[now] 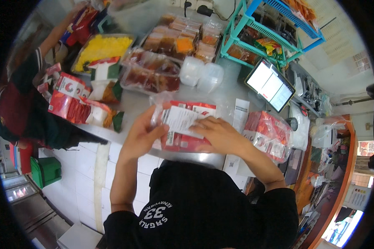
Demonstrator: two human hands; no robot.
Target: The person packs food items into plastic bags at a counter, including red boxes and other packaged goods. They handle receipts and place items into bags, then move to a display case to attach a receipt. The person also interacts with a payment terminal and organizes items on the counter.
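Observation:
On the metal table in front of me lies a red printed box (pixel 182 142) in a clear plastic bag (pixel 158 100). A white paper slip (pixel 179 119) lies across its top. My left hand (pixel 142 135) is closed on the left edge of the bagged box, its thumb over the top and its other fingers partly hidden. Fingers of my right hand (pixel 222 135) lie spread over the right end of the slip, the thumb lower on the box. To the right sits a bag of red packages (pixel 268 135); beside it is a long paper strip (pixel 240 112).
Behind are trays of packed brown food (pixel 151 72), white containers (pixel 201 74) and a tray of yellow food (pixel 102 49). Red packages (pixel 70 99) stand left, near another person (pixel 25 103). A tablet (pixel 271 85) and teal rack (pixel 257 35) are at right.

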